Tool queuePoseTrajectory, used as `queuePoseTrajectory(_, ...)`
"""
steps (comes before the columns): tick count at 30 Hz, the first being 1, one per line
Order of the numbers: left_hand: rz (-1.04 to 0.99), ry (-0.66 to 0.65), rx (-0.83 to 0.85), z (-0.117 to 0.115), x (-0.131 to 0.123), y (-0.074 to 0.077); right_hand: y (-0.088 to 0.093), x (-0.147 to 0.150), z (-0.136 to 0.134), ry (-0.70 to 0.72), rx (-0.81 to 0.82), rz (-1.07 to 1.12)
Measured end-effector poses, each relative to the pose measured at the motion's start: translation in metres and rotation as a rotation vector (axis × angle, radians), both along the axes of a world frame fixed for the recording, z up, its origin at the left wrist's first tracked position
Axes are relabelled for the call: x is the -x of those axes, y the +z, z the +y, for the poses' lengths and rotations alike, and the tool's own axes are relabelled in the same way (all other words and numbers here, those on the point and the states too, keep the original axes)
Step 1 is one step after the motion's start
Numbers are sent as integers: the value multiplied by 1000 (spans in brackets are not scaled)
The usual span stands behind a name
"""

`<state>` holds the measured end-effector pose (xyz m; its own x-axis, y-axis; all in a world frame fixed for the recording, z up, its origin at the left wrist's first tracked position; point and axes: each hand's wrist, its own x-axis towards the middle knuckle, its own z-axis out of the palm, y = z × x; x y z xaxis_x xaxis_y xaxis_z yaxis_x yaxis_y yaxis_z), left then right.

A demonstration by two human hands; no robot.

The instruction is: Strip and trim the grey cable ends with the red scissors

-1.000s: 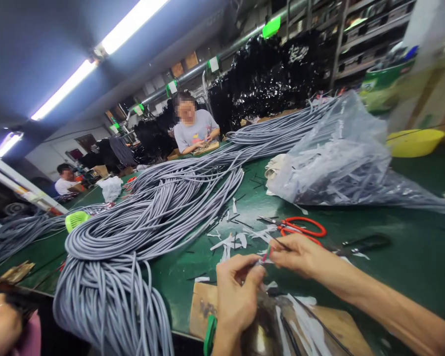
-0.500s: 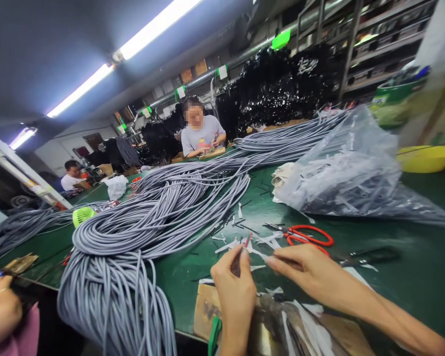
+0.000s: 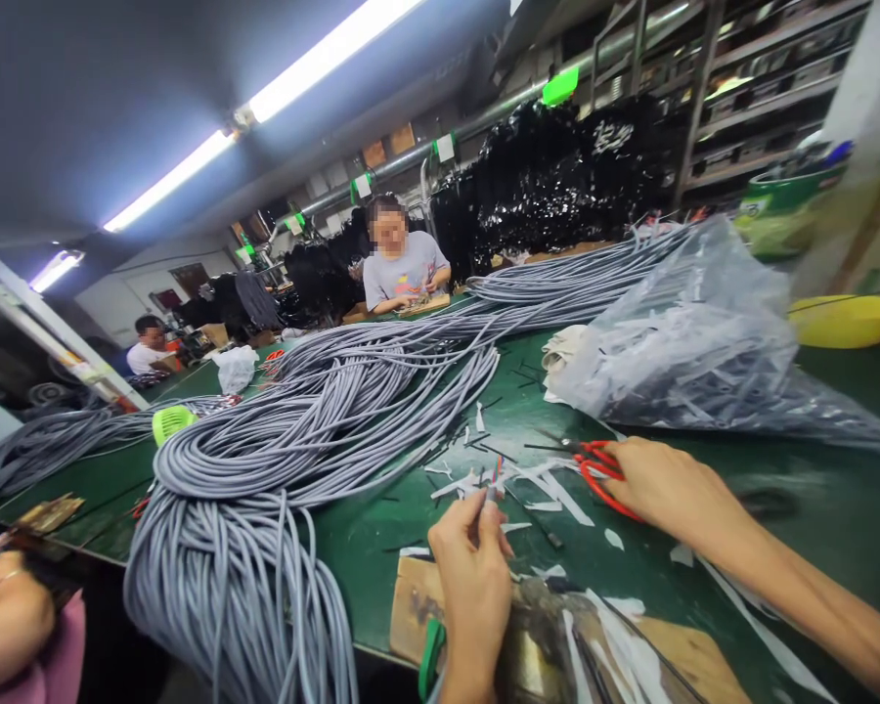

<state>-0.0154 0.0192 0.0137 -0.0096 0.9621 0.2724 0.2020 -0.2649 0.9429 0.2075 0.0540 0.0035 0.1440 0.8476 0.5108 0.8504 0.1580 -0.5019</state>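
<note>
In a pinch between thumb and fingers, my left hand holds the end of a grey cable. Thin coloured wires, red and blue among them, stick up out of its tip. My right hand is closed on the red handles of a pair of scissors, whose blades point left over the table. White strips and dark offcuts lie between the two hands. Beneath my left wrist is a wooden board with a green-handled tool at its edge.
Coiled grey cables fill the left and back of the green table. A clear plastic bag of white scraps lies at right, before a yellow bowl. One person sits opposite; another person's arm is at lower left.
My right hand has left the white strip near the cable end, moved right and closed on the scissors' handles. My left hand still pinches the cable.
</note>
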Motion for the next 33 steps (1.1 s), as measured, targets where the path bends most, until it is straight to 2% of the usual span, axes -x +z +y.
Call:
queuePoseTrajectory(2,-123,-25,76,0,0,2,6,8,-5,50,-67,-38)
queuePoseTrajectory(5,-253,14,135,0,-2,8,14,26,-14,189,-182,-102)
queuePoseTrajectory(9,-265,18,150,-1,-4,12,18,46,-21,331,-335,-181)
queuePoseTrajectory(14,-172,9,127,-4,-6,12,20,54,-25,329,-522,-357)
queuePoseTrajectory(20,-256,-10,175,-6,-9,15,18,51,-32,337,-505,-431)
queuePoseTrajectory(23,-314,22,191,-7,-9,17,17,53,-33,335,-402,-197)
queuePoseTrajectory(28,-379,52,208,-8,-10,19,29,71,-29,338,-13,512)
queuePoseTrajectory(30,-382,35,216,-8,-12,18,34,79,-27,376,29,704)
queuePoseTrajectory(33,-351,10,229,-9,-15,17,35,83,-29,354,-11,887)
